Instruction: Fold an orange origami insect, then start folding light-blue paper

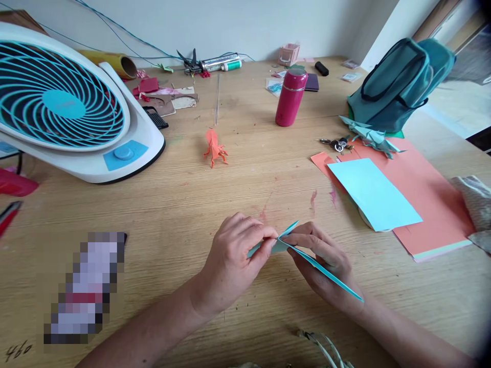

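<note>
A folded sheet of light-blue paper (326,273) is held between my two hands above the table, seen almost edge-on. My left hand (240,250) pinches it at a crease with thumb and forefinger. On the other side, my right hand (322,255) grips the same paper, its fingers behind and over the upper edge. One small flap sticks up between the hands. Part of the paper is hidden behind my left fingers. Farther back on the table stands an orange origami figure (215,148) with thin legs.
To the left are a fan (146,153) and a pixelated phone-like object (88,286). A pink flask (291,97) stands at the back. On the right lie a light-blue sheet (378,194), orange paper (429,189), keys (337,144), a blue-green origami figure (370,135) and a teal bag (391,92).
</note>
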Demonstrator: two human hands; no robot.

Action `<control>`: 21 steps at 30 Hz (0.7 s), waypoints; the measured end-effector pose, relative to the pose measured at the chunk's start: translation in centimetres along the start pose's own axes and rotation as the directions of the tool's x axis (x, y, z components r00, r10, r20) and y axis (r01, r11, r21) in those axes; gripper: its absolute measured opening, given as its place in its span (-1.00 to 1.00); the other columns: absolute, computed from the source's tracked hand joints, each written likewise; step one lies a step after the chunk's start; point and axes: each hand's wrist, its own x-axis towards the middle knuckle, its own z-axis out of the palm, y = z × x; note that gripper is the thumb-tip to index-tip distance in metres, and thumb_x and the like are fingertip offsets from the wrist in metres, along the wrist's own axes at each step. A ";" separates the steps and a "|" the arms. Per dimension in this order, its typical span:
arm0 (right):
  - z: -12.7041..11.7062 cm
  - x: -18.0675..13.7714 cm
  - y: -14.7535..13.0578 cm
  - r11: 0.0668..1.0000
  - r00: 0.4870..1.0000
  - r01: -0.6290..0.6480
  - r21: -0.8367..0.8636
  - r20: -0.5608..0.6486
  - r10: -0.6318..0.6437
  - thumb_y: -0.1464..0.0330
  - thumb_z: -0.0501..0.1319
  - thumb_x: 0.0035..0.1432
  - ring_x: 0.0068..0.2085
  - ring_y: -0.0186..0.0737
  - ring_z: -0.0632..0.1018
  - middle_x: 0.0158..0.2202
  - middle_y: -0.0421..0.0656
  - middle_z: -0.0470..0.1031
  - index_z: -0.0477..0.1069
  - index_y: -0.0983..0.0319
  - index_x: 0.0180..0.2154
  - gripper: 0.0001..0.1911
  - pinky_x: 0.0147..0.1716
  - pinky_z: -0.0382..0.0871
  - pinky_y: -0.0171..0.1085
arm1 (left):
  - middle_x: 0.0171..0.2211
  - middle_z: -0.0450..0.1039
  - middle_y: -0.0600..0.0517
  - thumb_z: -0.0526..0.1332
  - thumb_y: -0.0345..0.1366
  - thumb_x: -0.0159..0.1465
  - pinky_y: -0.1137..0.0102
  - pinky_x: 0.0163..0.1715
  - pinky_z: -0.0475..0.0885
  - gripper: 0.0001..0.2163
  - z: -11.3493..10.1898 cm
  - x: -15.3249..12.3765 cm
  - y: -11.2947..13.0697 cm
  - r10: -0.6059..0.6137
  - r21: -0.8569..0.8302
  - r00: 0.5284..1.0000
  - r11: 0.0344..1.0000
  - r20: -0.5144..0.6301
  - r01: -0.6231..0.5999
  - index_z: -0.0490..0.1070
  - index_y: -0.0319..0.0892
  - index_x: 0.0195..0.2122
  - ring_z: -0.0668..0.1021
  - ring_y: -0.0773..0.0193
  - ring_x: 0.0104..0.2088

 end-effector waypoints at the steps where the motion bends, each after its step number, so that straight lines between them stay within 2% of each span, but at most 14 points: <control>1: 0.0 0.0 0.0 1.000 1.000 -0.003 0.000 -0.003 0.003 0.60 0.18 0.27 -0.20 -0.21 0.52 -0.18 -0.13 0.46 0.47 0.05 0.11 -0.53 -0.24 0.42 -0.26 | -0.37 0.56 0.09 0.24 -0.49 0.33 0.36 -0.27 0.37 -0.90 0.0 0.0 0.0 0.002 -0.001 1.000 1.000 -0.003 -0.002 0.49 -0.17 -0.28 0.49 0.30 -0.34; 11: 0.0 0.0 -0.3 0.994 0.995 -0.100 0.053 0.014 0.099 0.57 0.18 0.30 -0.21 -0.25 0.50 -0.20 -0.17 0.44 0.50 0.02 0.05 -0.59 -0.24 0.37 -0.27 | -0.39 0.56 0.10 0.26 -0.46 0.34 0.35 -0.26 0.36 -0.92 0.2 -0.1 -0.2 -0.005 -0.009 1.000 1.000 0.002 0.005 0.50 -0.16 -0.28 0.48 0.31 -0.35; 16: 0.1 0.2 -0.5 0.991 0.996 -0.088 0.097 0.014 0.088 0.58 0.17 0.31 -0.21 -0.25 0.49 -0.21 -0.19 0.44 0.49 0.02 0.04 -0.60 -0.24 0.36 -0.27 | -0.37 0.57 0.09 0.27 -0.44 0.34 0.34 -0.24 0.35 -0.92 0.0 -0.2 -0.1 -0.015 -0.010 1.000 1.000 0.005 0.015 0.50 -0.14 -0.29 0.48 0.29 -0.33; 21: -0.1 0.5 -1.0 0.988 0.991 -0.127 0.085 0.038 0.125 0.55 0.16 0.33 -0.25 -0.29 0.46 -0.26 -0.21 0.41 0.51 0.06 -0.05 -0.69 -0.28 0.33 -0.31 | -0.37 0.57 0.08 0.27 -0.43 0.34 0.33 -0.24 0.33 -0.91 0.0 -0.2 0.0 -0.022 0.003 1.000 1.000 0.023 0.022 0.51 -0.14 -0.30 0.48 0.27 -0.32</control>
